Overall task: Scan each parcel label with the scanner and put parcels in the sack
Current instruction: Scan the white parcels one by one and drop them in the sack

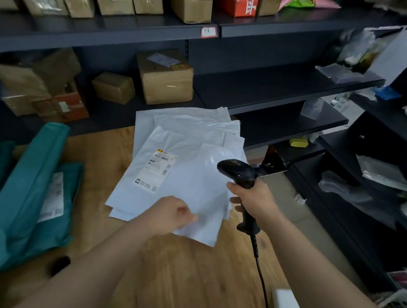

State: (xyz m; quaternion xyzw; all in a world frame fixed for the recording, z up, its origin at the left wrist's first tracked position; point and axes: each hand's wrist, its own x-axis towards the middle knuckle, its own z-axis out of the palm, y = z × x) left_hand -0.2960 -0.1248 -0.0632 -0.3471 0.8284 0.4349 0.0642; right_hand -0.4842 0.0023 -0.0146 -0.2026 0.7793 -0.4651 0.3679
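Dark metal shelving (273, 91) is running along the far and right sides, carrying brown cardboard boxes (166, 80) and a red carton (238, 2) with white Chinese characters. A red-edged shelf tag (209, 32) is showing handwriting too small to read. On the pale wooden floor (190, 272), a stack of glossy white plastic mailer parcels (189, 134) is lying fanned out. One is showing a white printed label (157, 172) with barcodes, its text blurred. The left hand (170, 215) is pinching the near edge of the topmost blank-faced mailer (209, 197). The right hand (252, 199) is gripping a black corded pistol-grip scanner (238, 171) just above the stack. Teal plastic bags (24, 190) are lying at the left.
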